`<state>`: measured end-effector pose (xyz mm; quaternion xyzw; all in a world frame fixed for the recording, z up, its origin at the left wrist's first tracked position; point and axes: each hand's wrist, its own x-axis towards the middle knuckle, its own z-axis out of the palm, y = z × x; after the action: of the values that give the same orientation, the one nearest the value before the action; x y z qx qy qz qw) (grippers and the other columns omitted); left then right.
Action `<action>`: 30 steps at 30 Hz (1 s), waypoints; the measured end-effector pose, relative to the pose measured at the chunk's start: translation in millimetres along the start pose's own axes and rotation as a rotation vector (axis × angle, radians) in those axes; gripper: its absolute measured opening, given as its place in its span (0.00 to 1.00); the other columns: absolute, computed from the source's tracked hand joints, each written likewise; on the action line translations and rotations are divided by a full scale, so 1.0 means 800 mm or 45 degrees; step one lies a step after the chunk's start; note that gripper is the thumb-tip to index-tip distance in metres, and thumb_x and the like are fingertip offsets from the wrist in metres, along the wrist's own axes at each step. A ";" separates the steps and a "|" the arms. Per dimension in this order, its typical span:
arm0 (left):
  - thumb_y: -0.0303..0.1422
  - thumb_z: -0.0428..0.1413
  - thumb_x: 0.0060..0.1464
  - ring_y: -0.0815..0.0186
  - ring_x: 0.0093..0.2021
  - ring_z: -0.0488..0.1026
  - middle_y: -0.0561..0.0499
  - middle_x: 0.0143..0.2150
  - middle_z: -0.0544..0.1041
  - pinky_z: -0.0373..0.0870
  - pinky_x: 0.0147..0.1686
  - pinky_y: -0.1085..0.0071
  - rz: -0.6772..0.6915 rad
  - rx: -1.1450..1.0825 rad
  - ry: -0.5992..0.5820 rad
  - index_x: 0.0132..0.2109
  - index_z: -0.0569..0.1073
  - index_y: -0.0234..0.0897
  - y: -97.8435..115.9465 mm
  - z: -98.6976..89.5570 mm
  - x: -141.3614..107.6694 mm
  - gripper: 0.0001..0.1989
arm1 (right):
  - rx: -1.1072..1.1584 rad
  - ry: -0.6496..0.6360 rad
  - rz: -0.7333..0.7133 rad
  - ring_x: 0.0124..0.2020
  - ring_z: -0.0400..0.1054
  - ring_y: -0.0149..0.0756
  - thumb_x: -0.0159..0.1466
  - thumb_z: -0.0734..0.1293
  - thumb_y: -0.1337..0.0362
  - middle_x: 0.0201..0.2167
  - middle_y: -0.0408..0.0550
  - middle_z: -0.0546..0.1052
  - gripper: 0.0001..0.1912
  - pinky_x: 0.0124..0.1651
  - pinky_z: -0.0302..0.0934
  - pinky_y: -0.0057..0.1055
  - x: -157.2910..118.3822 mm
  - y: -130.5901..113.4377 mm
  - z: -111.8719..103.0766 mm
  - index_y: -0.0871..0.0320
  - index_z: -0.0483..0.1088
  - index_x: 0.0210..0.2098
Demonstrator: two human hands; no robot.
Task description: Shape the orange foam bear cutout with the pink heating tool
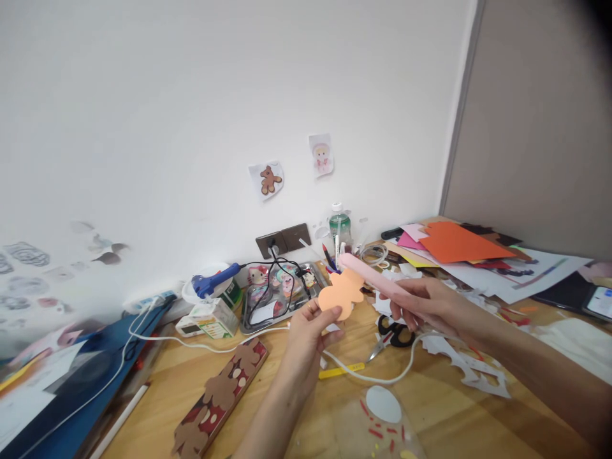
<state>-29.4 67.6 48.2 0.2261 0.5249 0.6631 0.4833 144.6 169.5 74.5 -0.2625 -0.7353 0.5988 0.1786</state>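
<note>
An orange paper cutout (340, 293) with rounded lobes is pinched between the thumb and fingers of my left hand (310, 331). My right hand (421, 303) grips a pink pen-shaped tool (373, 276), whose front end lies over the upper edge of the cutout. A white cable (382, 380) loops below my hands across the wooden table (268, 414). Black-handled scissors (394, 333) lie under my right hand, and a yellow tool (342, 370) rests nearer to me. Close to the front, a clear sheet (354, 430) bears a white oval and small red pieces.
Brown bear cutouts (222, 389) lie on a red strip at the front left. Behind them are a white box (213, 319), a blue glue gun (215, 280) and a sticker tray (282, 287). Colored papers (463, 242), paper scraps (466, 366) and a bottle (340, 226) are farther right.
</note>
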 end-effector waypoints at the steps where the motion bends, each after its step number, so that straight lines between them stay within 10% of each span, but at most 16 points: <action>1: 0.32 0.61 0.31 0.72 0.26 0.66 0.50 0.30 0.72 0.66 0.21 0.79 -0.002 0.000 0.002 0.31 0.70 0.33 0.000 0.000 0.000 0.14 | -0.032 -0.007 0.001 0.20 0.60 0.27 0.55 0.60 0.54 0.24 0.45 0.68 0.16 0.22 0.51 0.25 0.000 0.000 0.001 0.62 0.66 0.31; 30: 0.32 0.61 0.33 0.73 0.26 0.65 0.51 0.28 0.70 0.67 0.23 0.78 -0.041 -0.038 0.026 0.31 0.70 0.32 -0.004 0.002 -0.001 0.13 | -0.132 -0.097 -0.056 0.21 0.62 0.28 0.56 0.59 0.53 0.24 0.46 0.69 0.17 0.24 0.53 0.25 0.003 0.010 0.015 0.63 0.65 0.30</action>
<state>-26.6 67.4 45.9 0.2038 0.5235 0.6652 0.4918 137.5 162.6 63.8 -0.2321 -0.7772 0.5654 0.1497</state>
